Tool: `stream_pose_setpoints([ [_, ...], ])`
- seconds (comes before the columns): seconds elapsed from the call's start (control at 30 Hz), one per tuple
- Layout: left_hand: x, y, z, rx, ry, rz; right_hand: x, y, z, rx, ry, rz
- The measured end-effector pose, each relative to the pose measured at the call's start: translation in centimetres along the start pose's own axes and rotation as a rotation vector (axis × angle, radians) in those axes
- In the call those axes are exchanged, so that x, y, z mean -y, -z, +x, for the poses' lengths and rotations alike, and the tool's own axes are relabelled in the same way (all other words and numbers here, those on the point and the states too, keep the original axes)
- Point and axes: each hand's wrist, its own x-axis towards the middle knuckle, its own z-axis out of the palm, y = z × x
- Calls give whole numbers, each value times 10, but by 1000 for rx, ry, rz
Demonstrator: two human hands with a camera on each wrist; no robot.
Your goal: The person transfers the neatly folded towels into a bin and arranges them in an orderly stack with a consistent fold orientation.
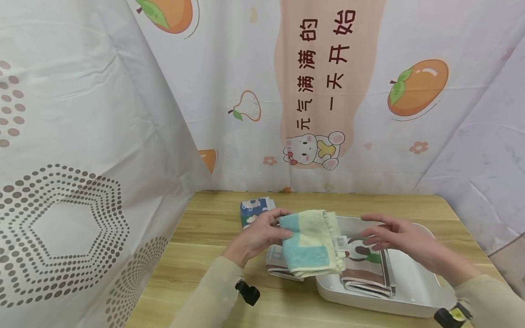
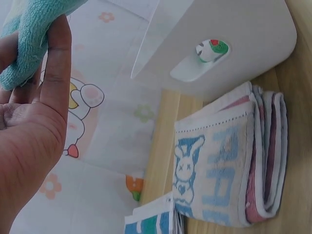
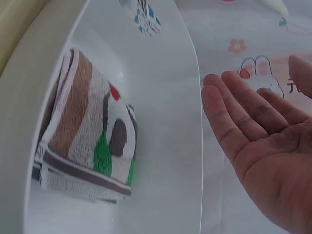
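My left hand [image 1: 262, 232] pinches the left edge of a folded yellow and turquoise towel [image 1: 309, 241] between thumb and fingers, holding it up at the left end of a white bin [image 1: 414, 282]. A white label hangs at the towel's right side. My right hand [image 1: 398, 237] hovers over the bin, palm turned inward, fingers loosely spread and holding nothing. Inside the bin lies a folded brown, white and green towel [image 3: 92, 122]. Below the held towel, a folded towel with a blue rabbit [image 2: 219, 170] rests on the table, partly hidden in the head view.
A folded blue towel [image 1: 252, 209] lies on the wooden table [image 1: 197, 259], behind my left hand. The bin has an oval handle hole [image 2: 195, 63] in its end wall. Printed curtains [image 1: 246, 150] hang behind the table and at both sides.
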Motion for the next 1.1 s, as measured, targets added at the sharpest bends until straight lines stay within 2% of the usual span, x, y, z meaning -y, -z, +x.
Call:
stream_pose_setpoints([
  [0.2,-1,-7,8,-4,-10,-28,7,-14,5,61,18,74],
  [0.4,2,-12,15,16,-26,-61,11,-23,9,69,15,111],
  [0.6,5,-17,19,16,-26,-70,14,-33,11,140,50,201],
  [0.7,5,-20,20,-3,-16,-63,17,-37,11,103,33,196],
  [0.93,3,-29,22,-101,17,-18,21,-44,12,-65,-42,119],
  [1.1,5,-34,25,-162,11,1,19,-46,15,-102,-48,117],
])
